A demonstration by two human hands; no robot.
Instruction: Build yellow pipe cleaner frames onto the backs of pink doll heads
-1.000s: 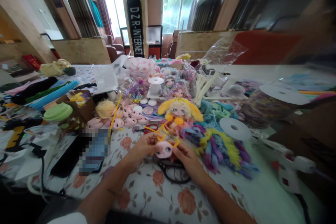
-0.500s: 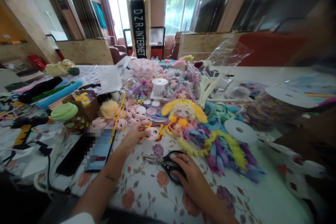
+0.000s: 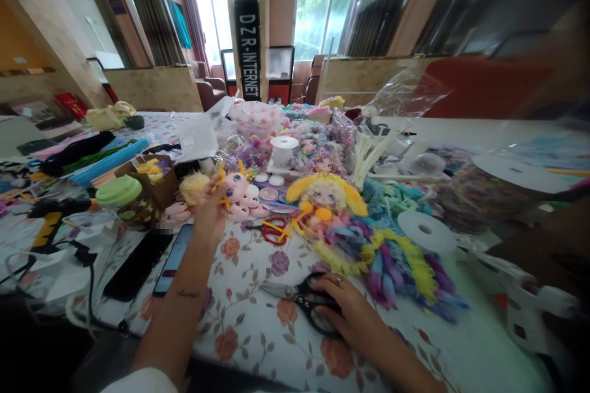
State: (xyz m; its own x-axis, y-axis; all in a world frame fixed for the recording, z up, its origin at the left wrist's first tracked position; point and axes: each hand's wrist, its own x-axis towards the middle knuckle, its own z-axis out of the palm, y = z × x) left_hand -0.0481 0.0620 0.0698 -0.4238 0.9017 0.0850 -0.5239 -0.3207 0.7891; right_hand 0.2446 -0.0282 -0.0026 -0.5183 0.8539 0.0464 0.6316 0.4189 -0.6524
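My left hand [image 3: 210,212] is closed on a small doll head [image 3: 236,183] with blue eyes and yellow pipe-cleaner pieces about it, raised in front of several pink doll heads [image 3: 240,210]. Lower right, my right hand [image 3: 348,304] rests on the table with its fingers around the handles of black scissors [image 3: 302,301], whose blades point left. Between the two hands, further back, red-handled scissors [image 3: 273,231] lie with yellow pipe-cleaner strips across them. A finished doll with yellow ears [image 3: 323,193] lies to their right.
Left of my arm are a phone [image 3: 173,264], a black slab [image 3: 133,267] and a green-lidded cup [image 3: 120,196]. Colourful fluffy strips [image 3: 391,264], a white spool [image 3: 426,231] and a white glue gun [image 3: 519,301] lie right. Bagged dolls and plastic wrap fill the back.
My left hand has lifted the doll head up and to the left, uncovering the red-handled scissors beneath. My right hand stays on the black scissors, which appear slightly lower right.
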